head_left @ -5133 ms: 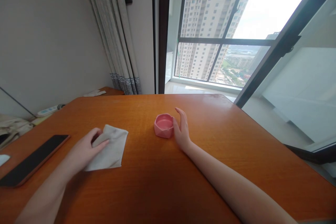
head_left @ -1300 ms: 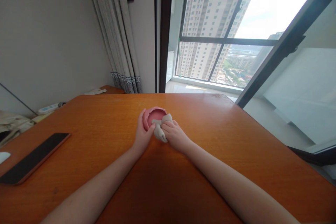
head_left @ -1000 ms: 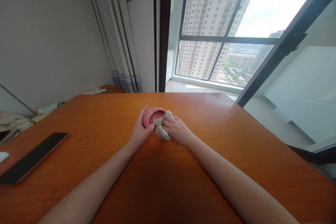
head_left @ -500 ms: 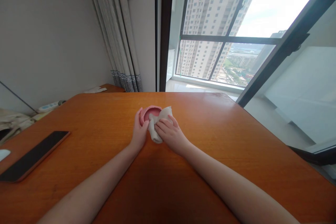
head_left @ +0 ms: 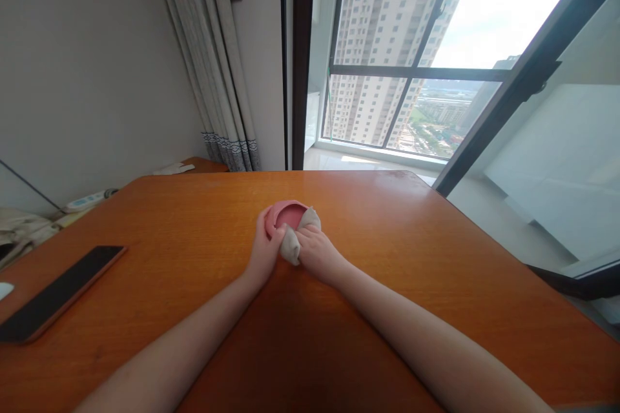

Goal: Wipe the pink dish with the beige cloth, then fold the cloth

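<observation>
A pink bowl (head_left: pixel 291 213) is tilted above the wooden table, its hollow side facing me. My left hand (head_left: pixel 266 245) grips it by the left rim, thumb in front and fingers behind. A whitish cloth (head_left: pixel 290 246) is bunched against the bowl's lower right side. My right hand (head_left: pixel 317 250) is closed on this cloth and presses it to the bowl; the fingertips are partly hidden in the folds. Whether the bowl's base touches the table cannot be made out.
The brown wooden table (head_left: pixel 411 258) spreads around both arms. On its left lies a long black flat object (head_left: pixel 62 293) with a reddish edge, a white item (head_left: pixel 4 290) beside it. A power strip (head_left: pixel 90 200) is past the left edge. A window stands behind.
The bowl and both hands have shifted slightly right in view. My right hand has pushed the cloth deeper against the bowl, and less of the cloth shows. The view has turned a little.
</observation>
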{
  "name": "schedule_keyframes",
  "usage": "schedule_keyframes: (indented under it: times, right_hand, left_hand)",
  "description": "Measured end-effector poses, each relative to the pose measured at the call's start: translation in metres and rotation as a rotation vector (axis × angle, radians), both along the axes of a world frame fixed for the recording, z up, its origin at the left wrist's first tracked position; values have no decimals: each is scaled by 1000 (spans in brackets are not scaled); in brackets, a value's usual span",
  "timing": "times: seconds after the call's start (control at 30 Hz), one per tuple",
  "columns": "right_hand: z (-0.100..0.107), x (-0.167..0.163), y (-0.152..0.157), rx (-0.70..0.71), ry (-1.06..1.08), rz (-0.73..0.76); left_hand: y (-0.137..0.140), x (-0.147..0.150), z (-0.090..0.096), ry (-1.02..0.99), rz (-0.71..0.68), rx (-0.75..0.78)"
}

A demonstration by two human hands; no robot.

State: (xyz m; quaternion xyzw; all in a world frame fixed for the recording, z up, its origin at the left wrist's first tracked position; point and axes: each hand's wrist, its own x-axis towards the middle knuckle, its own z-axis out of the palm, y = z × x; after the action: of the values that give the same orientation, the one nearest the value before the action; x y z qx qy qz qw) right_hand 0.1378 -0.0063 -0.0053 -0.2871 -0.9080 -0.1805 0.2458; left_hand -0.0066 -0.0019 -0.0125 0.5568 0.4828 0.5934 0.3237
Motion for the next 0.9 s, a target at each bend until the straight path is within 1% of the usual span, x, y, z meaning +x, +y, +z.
schedule_keyframes:
  times: [0.1, 0.2, 0.3, 0.4, 0.47, 0.57, 0.67, 0.73, 0.8, 0.9]
  right_hand:
    - [8, 4, 3, -2, -112, 24]
    - [15, 11, 7, 17, -131, 15]
    - [11, 15, 9, 33, -98, -8]
    - [4, 10, 6, 52, -49, -7]
    - [2, 5, 3, 48, -31, -3]
    - [6, 1, -1, 40, -52, 6]
    - [11, 6, 1, 59, -92, 56]
    - [11, 11, 5, 55, -90, 56]
    - [8, 13, 7, 39, -51, 29]
    - [1, 9, 5, 12, 71, 0]
  left_hand:
    - [13, -14, 0, 50, -47, 20]
    - [17, -21, -1, 94, -100, 55]
    - [12, -12, -9, 21, -92, 37]
    - [6, 0, -19, -65, -47, 22]
    - [6, 2, -20, -66, -18, 33]
    - [11, -7, -12, 2, -25, 58]
    - [16, -20, 1, 133, -66, 107]
    - [15, -23, 7, 200, -91, 123]
    - [9, -18, 9, 163, -104, 113]
    - [-3, -2, 5, -8, -73, 103]
